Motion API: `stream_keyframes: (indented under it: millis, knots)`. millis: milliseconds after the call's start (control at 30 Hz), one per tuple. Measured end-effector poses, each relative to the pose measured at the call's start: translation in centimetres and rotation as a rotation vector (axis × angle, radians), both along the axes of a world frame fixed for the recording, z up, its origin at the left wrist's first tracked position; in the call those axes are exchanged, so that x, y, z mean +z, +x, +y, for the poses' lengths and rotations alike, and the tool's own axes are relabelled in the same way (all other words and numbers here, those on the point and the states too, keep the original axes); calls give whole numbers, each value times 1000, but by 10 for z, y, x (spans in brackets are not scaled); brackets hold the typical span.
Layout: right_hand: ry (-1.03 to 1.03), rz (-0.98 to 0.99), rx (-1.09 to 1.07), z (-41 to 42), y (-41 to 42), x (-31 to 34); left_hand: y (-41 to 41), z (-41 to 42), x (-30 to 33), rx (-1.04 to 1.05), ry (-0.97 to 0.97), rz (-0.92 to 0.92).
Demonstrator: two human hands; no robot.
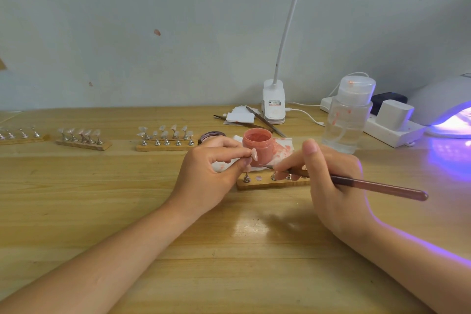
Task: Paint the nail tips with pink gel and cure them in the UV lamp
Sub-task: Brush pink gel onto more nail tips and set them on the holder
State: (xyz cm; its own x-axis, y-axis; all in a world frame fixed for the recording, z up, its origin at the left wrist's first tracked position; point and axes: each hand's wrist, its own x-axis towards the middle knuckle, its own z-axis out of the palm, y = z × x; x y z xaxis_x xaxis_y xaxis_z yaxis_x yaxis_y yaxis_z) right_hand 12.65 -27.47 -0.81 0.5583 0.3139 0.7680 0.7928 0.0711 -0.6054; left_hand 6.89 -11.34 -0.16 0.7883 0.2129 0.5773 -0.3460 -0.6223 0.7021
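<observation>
gel jar (256,142): pink | brush (367,183): brown handle | UV lamp (444,107): white, violet glow | table (102,186): yellow wood grain

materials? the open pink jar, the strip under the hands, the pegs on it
Pink gel jar: looks like translucent plastic, threaded neck, pink showing through the wall; could be glass. Holder strip: bare wood, pale with visible grain, matte. Pegs: shiny silver, specular glints, probably metal.

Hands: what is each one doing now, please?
Left hand: pinches a nail tip on its stand.
Right hand: holds the brush.
</observation>
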Motion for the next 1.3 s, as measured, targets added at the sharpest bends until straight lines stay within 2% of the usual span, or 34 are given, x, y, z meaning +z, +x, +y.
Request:
stream_keyframes:
  millis: [100,267,400,533,700,833,967,1100,1300]
  knots:
    - [-24,-60,-29,1,-1,1,1,0,0,-4,-1,2]
    - [-22,-20,-17,0,-1,0,1,-1,-1,11,-25,15]
    - [-69,-108,-72,2,-1,1,0,1,-1,8,-12,18]
    - [-33,-31,-27,0,2,-2,0,0,-1,22,-12,11]
    - [-56,-97,-64,2,1,-1,0,1,-1,16,-1,16]
    - [-66,-33,-38,0,3,-3,0,0,-1,23,-3,27]
    - [-53,-96,-56,1,1,-2,0,1,-1,18,4,16]
    - [-52,-29,-29,0,2,-3,0,1,-1,19,0,19]
    - [-81,-85,-85,2,0,0,-1,0,-1,13,0,17]
